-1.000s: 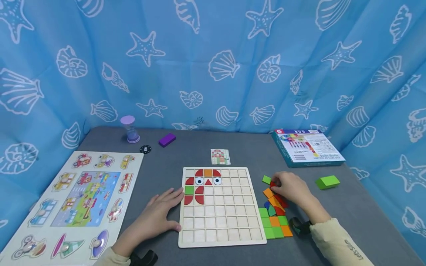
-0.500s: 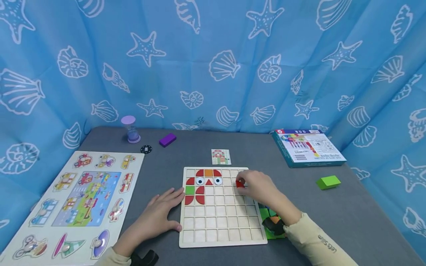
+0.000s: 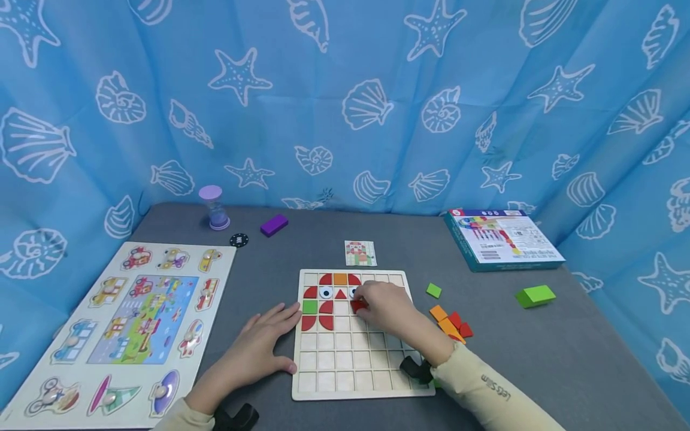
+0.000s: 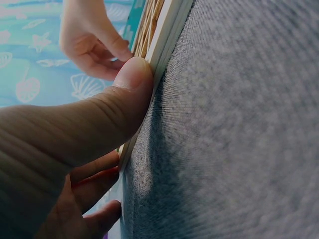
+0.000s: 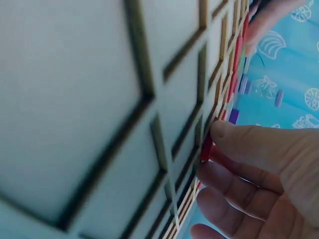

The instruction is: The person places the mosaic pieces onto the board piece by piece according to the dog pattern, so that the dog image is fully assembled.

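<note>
A pale wooden grid board (image 3: 324, 381) lies on the grey table. Its upper left cells carry red curved tiles, an orange square (image 3: 340, 279), a green square (image 3: 309, 307) and round eye tiles (image 3: 326, 293). My right hand (image 3: 389, 306) pinches a red tile (image 5: 207, 148) between thumb and fingers, over a cell just below the right eye tile. Whether that tile is seated is hidden by the fingers. With fingers spread, my left hand (image 3: 259, 347) touches the board's left edge; its thumb (image 4: 133, 79) lies against the rim in the left wrist view.
Loose orange tiles (image 3: 448, 327) and red tiles lie right of the board; others are hidden by the right forearm. Behind it is a small picture card (image 3: 360, 253). A vehicle puzzle (image 3: 145, 323) fills the left, a box (image 3: 501, 240) the back right, a green block (image 3: 535, 296) the right.
My right hand has carried a red tile from the loose pile leftward onto the board, to a cell below the right eye tile. The left hand has stayed at the edge.
</note>
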### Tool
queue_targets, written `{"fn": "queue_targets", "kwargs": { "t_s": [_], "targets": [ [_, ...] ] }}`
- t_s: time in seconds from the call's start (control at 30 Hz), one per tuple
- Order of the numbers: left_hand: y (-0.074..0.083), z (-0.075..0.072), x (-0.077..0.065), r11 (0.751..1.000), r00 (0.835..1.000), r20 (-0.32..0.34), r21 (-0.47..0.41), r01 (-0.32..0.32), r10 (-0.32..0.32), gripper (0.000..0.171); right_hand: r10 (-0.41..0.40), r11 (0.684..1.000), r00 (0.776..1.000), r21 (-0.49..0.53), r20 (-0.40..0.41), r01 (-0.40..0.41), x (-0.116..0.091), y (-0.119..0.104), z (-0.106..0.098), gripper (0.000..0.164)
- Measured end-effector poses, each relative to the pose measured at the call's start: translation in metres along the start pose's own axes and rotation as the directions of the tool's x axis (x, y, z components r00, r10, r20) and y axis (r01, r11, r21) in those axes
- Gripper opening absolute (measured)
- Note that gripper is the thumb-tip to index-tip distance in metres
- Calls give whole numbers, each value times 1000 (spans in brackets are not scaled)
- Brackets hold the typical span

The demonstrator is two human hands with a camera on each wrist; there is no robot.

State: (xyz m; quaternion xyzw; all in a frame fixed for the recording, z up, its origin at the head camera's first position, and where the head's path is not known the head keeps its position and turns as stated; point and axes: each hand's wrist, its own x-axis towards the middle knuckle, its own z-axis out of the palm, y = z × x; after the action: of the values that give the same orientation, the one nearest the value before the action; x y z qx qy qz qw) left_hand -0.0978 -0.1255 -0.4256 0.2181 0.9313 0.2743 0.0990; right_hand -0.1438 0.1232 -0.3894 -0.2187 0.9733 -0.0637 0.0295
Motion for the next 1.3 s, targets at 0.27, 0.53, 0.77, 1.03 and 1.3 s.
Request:
{"fn": "queue_targets", "kwargs": {
  "t_s": [0.27,0.53,0.77,1.03,1.3],
  "targets": [
    [1,-1,0,1000,1000,5,-6,7,-7,88,11,1000,1000,19,19,-11,0,-4,0,23],
    [0,0,-1,1000,1000,5,-6,3,-3,87,111,989,994,93,13,-111,-13,17,-14,22],
    [1,-2,0,1000,1000,15,-12,12,-12,87,237,968,971,87,-29,-234,-60,83,-26,25],
    [1,-5,-1,1000,1000,18,-11,11,-11,86,248,959,968,131,36,-251,-98,129,-24,24],
    [1,-3,0,1000,999,30,-7,12,-12,86,246,962,967,108,65,-252,-100,131,-18,23]
  ]
}}
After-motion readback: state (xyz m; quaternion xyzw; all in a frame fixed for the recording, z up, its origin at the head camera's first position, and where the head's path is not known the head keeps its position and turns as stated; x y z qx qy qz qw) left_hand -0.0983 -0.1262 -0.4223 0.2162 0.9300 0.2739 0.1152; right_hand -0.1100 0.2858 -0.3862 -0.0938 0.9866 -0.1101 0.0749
